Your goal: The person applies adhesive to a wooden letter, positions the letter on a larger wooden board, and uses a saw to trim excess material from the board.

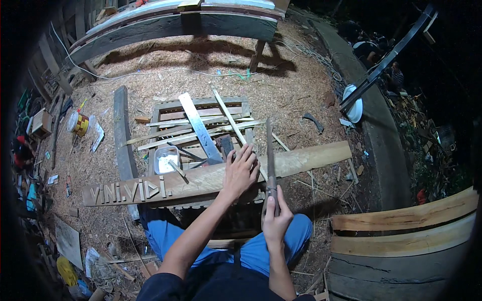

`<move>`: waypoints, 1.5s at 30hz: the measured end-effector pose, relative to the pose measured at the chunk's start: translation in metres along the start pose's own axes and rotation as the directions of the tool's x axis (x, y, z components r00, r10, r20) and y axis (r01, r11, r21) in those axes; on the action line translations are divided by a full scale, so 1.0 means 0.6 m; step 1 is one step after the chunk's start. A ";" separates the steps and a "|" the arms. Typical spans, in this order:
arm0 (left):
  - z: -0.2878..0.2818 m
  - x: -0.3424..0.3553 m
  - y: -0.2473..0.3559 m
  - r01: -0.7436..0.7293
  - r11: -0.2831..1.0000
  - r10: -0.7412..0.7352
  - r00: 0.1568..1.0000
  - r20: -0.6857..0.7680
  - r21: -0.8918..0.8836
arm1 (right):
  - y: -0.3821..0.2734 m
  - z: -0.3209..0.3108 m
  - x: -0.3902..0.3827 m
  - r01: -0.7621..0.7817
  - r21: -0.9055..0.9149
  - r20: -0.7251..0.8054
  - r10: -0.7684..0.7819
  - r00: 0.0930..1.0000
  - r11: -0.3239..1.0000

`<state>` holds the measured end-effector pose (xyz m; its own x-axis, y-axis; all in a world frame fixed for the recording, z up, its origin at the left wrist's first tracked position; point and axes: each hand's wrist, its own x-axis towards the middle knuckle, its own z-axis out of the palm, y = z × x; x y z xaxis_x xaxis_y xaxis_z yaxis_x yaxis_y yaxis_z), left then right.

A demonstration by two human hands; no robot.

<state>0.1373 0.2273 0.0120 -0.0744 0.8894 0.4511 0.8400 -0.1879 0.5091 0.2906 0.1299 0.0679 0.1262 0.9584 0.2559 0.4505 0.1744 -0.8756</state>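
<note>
A long wooden plank (301,159) lies across in front of my knees, with raised wooden letters (131,192) along its left part. My left hand (241,171) rests on the middle of the plank, its fingers bent over a thin wooden strip (229,116) and holding it there. The strip slants away over the slatted frame beyond. In my right hand (276,220) is the handle of a machete-like long knife (271,155). Its narrow dark blade points away from me, crossing above the plank just right of the strip. A short stick (177,170) lies on the plank.
Beyond the plank, a slatted wooden frame (201,102) bears loose strips, a metal straightedge (197,122) and a plastic tub (166,159) of white stuff. Boards (401,215) lie at right; a yellow-labelled bucket (78,123) stands left. A heavy bench (175,30) spans the far side.
</note>
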 end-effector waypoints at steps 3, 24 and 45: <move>0.004 0.001 0.000 -0.017 1.000 0.018 1.000 -0.018 0.021 | 0.022 0.026 0.019 0.026 0.040 0.016 -0.026 1.000 0.999; 0.013 -0.004 0.006 0.114 0.990 -0.126 0.980 0.151 0.088 | 0.001 0.050 0.006 -0.106 0.045 0.057 0.104 0.993 0.993; 0.023 -0.009 -0.002 0.027 0.988 -0.033 0.999 0.040 0.150 | -0.003 -0.014 -0.010 0.009 0.143 -0.093 0.004 0.996 0.990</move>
<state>0.1442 0.2285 -0.0015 -0.0806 0.9112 0.4040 0.9086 -0.0994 0.4057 0.2965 0.1219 0.0710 0.2096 0.9340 0.2893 0.3204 0.2140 -0.9228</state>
